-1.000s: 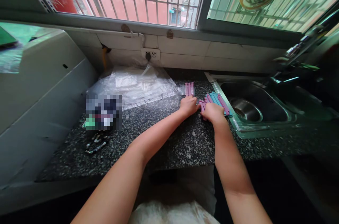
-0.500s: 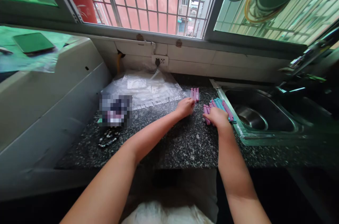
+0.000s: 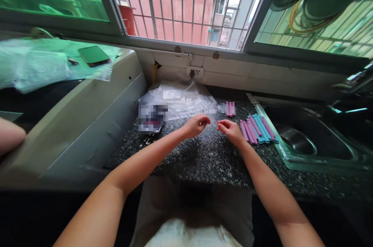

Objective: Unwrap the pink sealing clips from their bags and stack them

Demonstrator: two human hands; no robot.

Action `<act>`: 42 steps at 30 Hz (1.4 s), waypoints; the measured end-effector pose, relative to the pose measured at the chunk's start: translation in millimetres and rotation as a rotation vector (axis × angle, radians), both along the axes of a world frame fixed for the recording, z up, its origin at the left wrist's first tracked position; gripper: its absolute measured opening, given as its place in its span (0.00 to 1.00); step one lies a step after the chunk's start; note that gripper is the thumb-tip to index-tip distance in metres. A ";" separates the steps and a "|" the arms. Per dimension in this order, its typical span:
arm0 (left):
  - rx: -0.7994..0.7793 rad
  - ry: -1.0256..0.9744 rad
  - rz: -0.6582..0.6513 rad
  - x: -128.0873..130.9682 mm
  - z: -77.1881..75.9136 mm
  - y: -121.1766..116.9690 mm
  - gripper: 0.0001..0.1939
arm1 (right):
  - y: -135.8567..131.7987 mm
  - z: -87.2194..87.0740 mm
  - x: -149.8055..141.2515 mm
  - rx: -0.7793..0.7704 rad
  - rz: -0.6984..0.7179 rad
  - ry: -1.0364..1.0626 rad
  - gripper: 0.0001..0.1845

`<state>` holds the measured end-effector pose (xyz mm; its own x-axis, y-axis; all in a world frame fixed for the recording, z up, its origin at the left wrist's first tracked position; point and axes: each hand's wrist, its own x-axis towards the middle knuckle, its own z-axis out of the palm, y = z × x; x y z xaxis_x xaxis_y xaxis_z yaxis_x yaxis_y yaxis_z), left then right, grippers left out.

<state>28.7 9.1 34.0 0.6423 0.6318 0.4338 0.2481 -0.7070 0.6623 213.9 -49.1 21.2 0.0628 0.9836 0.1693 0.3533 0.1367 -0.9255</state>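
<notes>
My left hand (image 3: pixel 198 125) is closed in a pinch over the speckled dark counter (image 3: pixel 186 161). Facing it a short gap away, my right hand (image 3: pixel 229 128) pinches too. A faint, see-through plastic bag (image 3: pixel 212 125) seems to stretch between the fingertips, its outline hard to make out. Right of my right hand lies a row of pink and teal bag sealing clips (image 3: pixel 256 129). Several pink clips (image 3: pixel 230 109) sit apart behind it, next to a small piece of clear plastic (image 3: pixel 222 107).
Clear plastic bags (image 3: pixel 186 99) spread toward the wall socket (image 3: pixel 194 72). A blurred-out item (image 3: pixel 153 118) is at the left. The sink (image 3: pixel 309 126) borders the counter's right side. A phone (image 3: pixel 93 55) rests on the raised left ledge; another person's bare limb (image 3: pixel 10 136) shows at the left edge.
My right hand has left the row of clips and come beside my left hand. The left hand has drawn back from the separate pink clips. The view has turned left.
</notes>
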 end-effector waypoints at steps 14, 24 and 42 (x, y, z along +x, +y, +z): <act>-0.089 0.079 -0.005 -40.1 18.2 29.5 0.09 | 29.7 9.6 -48.6 0.036 0.035 -0.034 0.12; -0.454 -0.080 0.517 -87.0 17.3 111.1 0.06 | 128.7 14.7 -97.5 0.021 -0.136 -0.091 0.10; -0.242 0.488 0.871 -111.0 17.1 189.5 0.10 | 212.4 1.0 -149.0 -0.227 -0.271 -0.594 0.13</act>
<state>-82.3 198.6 51.1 -0.0085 0.9989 0.0471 0.8914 -0.0137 0.4530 64.8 163.3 22.2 0.2720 0.9613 0.0426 0.8037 -0.2026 -0.5594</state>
